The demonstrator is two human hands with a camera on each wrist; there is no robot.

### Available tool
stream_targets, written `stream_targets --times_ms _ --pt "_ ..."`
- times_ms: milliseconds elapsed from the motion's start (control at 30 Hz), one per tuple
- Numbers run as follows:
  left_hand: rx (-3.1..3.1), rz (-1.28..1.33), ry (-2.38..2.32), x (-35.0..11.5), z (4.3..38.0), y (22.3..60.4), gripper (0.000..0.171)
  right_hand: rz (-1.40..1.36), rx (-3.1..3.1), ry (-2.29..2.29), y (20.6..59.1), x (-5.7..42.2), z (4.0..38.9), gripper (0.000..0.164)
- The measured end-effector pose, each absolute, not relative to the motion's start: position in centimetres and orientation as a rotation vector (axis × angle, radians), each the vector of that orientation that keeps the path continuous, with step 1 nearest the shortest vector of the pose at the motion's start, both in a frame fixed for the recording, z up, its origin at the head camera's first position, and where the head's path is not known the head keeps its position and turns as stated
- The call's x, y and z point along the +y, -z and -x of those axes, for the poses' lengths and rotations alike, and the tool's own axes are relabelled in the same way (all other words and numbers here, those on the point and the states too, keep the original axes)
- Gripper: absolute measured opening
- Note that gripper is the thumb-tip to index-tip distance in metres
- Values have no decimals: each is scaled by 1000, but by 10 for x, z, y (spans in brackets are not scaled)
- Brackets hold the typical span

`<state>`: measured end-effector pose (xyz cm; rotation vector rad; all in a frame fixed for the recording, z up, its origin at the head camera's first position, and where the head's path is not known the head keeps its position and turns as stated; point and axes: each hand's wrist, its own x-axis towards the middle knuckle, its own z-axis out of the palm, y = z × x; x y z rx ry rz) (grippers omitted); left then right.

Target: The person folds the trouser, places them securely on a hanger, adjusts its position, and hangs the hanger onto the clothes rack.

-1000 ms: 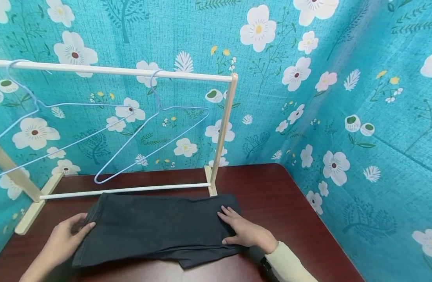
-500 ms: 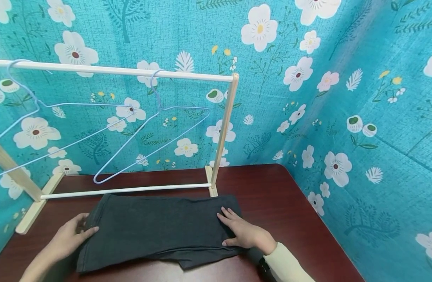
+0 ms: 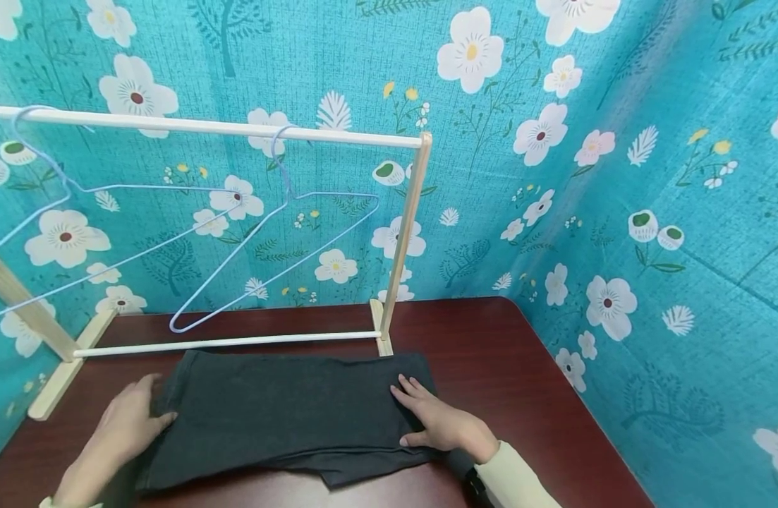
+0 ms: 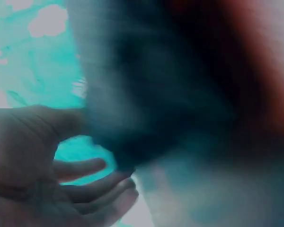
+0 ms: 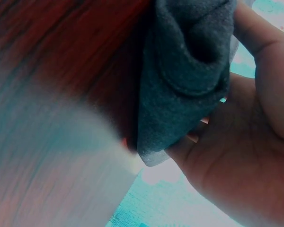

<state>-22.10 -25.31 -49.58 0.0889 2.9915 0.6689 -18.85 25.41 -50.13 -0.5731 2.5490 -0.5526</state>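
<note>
A folded pair of black trousers (image 3: 281,402) lies across the table in front of the rack, a pointed corner sticking out along its near edge. At its left end my left hand (image 3: 125,423) holds the cloth edge, thumb on top and fingers beyond the side. In the left wrist view the dark cloth (image 4: 132,85) is blurred, with the thumb against it and the fingers (image 4: 104,194) bent near its lower border. My right hand (image 3: 442,420) rests on the right end with spread fingers. The right wrist view shows the rolled fold (image 5: 189,71) of the cloth beside that palm.
Behind the trousers stands a wooden rack (image 3: 406,233) with a white top rail (image 3: 204,127) and a low white bar (image 3: 230,343). Two blue wire hangers hang from it, one on the right (image 3: 226,264). A floral curtain (image 3: 490,212) borders the dark red table (image 3: 490,339).
My left hand has shifted slightly right, and the left end of the trousers has moved a little right with it. The right hand has stayed in place.
</note>
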Motion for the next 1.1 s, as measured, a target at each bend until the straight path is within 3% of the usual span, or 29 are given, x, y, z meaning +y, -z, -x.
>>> stream_targets --times_ms 267,400,567,733,933,1100 --pt "3053 -909 -798 -163 225 453 34 560 2544 570 499 255 186 87" --pt "2860 -1063 -712 -114 232 446 28 568 2547 561 499 256 186 86" --pt "2717 -1142 -496 -58 240 453 33 586 2551 559 500 257 187 86" --pt "2654 -1118 -297 -18 247 470 49 595 2558 555 502 257 188 86" --pt "2587 -997 -197 -3 252 488 72 606 2553 562 504 256 187 86" --pt "2529 -983 -295 -3 257 489 74 613 2564 555 503 259 187 86"
